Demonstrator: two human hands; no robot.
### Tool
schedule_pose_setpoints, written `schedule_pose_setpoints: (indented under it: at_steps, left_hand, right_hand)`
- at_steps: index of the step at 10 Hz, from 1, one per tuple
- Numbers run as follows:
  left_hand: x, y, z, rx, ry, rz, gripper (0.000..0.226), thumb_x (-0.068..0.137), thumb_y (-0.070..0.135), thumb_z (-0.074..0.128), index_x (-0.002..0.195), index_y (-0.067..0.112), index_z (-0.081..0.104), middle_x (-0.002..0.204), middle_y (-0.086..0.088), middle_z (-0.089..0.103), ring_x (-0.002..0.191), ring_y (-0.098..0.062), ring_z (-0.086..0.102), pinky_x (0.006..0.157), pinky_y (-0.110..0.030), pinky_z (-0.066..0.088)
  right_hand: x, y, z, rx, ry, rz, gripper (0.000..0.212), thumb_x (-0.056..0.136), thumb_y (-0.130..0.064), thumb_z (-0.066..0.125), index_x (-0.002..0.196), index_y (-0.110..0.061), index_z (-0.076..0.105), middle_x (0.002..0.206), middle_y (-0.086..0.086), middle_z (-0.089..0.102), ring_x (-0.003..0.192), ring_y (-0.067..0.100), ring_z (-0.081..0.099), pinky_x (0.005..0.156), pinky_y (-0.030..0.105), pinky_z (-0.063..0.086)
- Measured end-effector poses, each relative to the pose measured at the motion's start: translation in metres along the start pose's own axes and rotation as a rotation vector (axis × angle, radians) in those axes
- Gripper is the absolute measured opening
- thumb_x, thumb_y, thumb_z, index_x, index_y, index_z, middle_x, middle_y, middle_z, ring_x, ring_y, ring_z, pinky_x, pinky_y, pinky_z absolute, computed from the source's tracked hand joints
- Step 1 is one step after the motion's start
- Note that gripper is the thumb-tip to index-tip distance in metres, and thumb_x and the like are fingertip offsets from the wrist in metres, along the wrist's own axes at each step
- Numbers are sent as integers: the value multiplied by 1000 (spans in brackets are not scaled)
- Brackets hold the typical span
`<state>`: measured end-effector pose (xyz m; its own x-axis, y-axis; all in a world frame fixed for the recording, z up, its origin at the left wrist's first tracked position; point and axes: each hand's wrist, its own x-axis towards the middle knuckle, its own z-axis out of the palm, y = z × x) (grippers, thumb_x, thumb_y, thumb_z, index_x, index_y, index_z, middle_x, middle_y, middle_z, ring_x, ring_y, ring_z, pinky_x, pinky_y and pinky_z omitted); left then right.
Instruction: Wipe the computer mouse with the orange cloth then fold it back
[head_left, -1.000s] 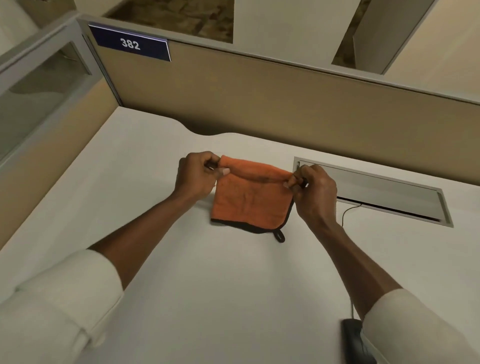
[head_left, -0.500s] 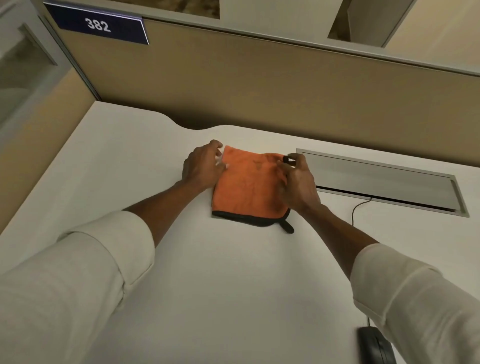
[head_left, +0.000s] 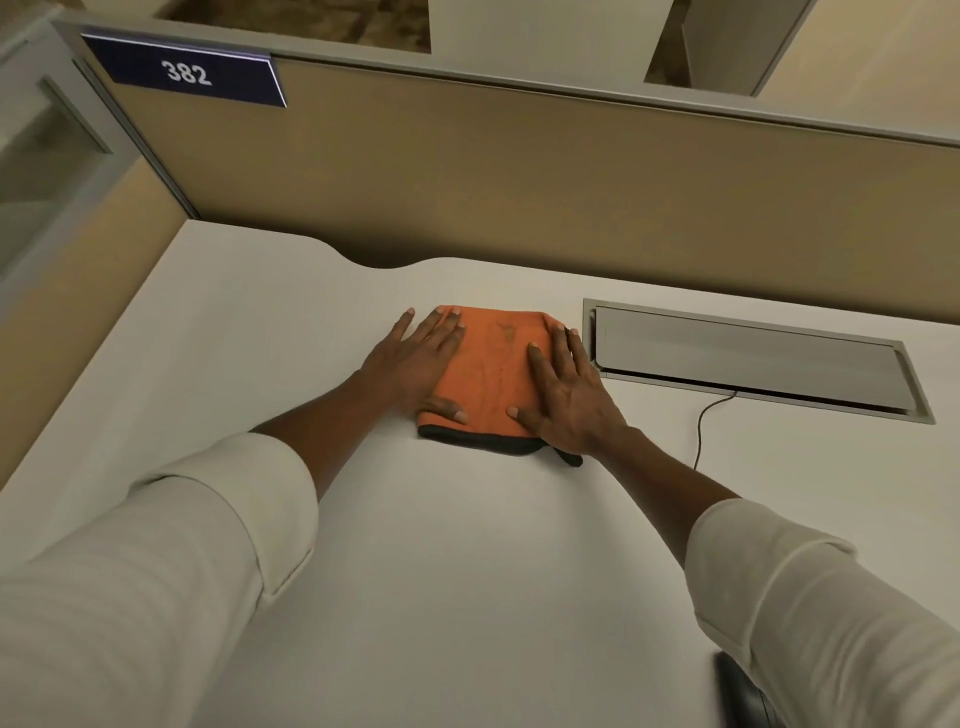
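The orange cloth (head_left: 493, 371) lies folded flat on the white desk, its dark hem and hanging loop at the near edge. My left hand (head_left: 418, 361) rests palm down on the cloth's left side, fingers spread. My right hand (head_left: 569, 389) presses flat on its right side, fingers apart. Neither hand grips anything. The black computer mouse (head_left: 740, 693) shows only partly at the bottom right, mostly hidden under my right sleeve.
A grey metal cable hatch (head_left: 753, 358) is set in the desk right of the cloth, with the mouse's thin cable (head_left: 706, 421) running out of it. A tan partition (head_left: 519, 192) with a "382" sign (head_left: 187, 73) closes the back; a glass panel stands at left.
Both hands have let go of the cloth's far edge and now lie flat on top of the folded cloth. The cloth has gone from lifted to lying flat on the desk.
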<state>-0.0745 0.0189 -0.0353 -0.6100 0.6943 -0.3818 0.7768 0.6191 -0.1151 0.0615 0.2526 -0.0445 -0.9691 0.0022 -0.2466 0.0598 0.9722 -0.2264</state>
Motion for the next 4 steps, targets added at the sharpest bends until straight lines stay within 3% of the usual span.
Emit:
schedule_pose_setpoints:
  at_steps: [2, 4]
  left_hand:
    - [-14, 27, -27, 24, -9, -67, 138, 78, 95, 51, 169, 6, -3, 180, -16, -6, 168, -34, -5, 136, -57, 0]
    - [-41, 77, -48, -172, 184, -126, 108, 96, 70, 58, 169, 7, 9, 180, -17, -3, 167, -34, 9, 134, -49, 15]
  right_hand:
    - [-17, 4, -16, 47, -12, 42, 123, 90, -79, 56, 168, -13, -12, 174, 20, -20, 161, 42, -17, 132, 57, 6]
    - [-67, 17, -42, 72, 59, 36, 114, 94, -68, 61, 169, -14, -5, 176, 21, -12, 163, 38, -10, 128, 54, 21]
